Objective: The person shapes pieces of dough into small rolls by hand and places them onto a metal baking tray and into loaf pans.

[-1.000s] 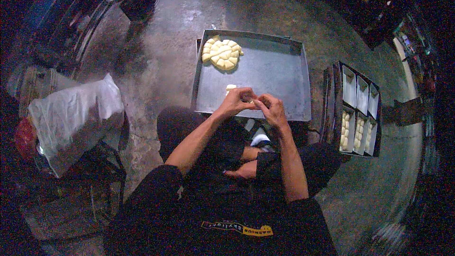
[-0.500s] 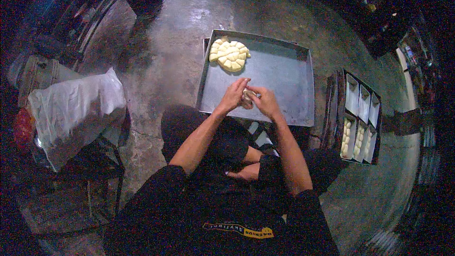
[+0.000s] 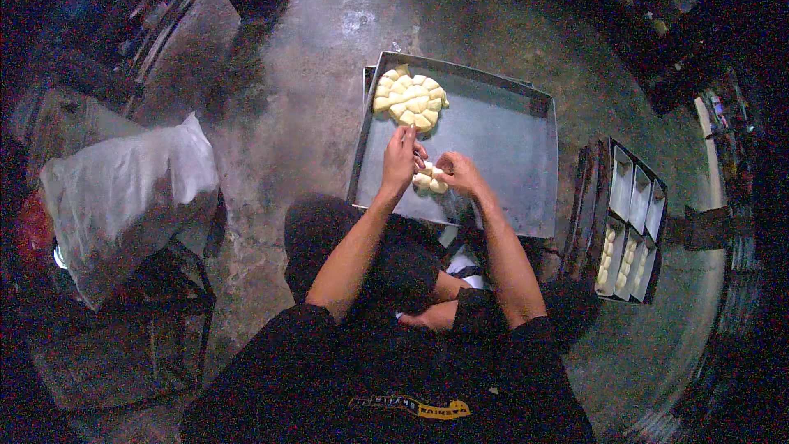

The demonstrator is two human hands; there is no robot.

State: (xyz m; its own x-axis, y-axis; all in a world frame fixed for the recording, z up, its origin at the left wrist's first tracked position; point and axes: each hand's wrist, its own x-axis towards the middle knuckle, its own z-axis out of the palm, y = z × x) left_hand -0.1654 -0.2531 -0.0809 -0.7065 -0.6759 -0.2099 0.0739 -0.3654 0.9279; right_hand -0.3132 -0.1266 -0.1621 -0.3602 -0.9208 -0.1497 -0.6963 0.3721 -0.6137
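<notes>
Your left hand (image 3: 400,160) reaches forward over the tray, its longest fingers straight and set close together, pointing at the near edge of the large round of pale yellow dough (image 3: 411,99). That round is scored or divided into many small segments and lies in the far left corner of the tray. Whether your fingertips touch its edge or stop just beside it, you cannot tell from this view. Your left thumb side sits just beside the far edge of the small cluster of pale, rounded dough pieces (image 3: 430,182), which lies between your two hands, toward the near side of the tray.

Your right hand (image 3: 460,173) is bent, with thumb and fingertips curled at the right edge of the cluster. It is not clear whether a piece is pinched between them.

Judged from this posture, the step in hand is the fingertip handling of small dough pieces at the cluster. The next move calls for light pressure, so that soft pieces neither flatten nor stick to their neighbours.

Beneath your hands is the wide rectangular grey metal tray (image 3: 501,131). Further right stand six pale rectangular tins (image 3: 622,177) in a dark frame; the nearer three hold dough pieces in rows.
</notes>
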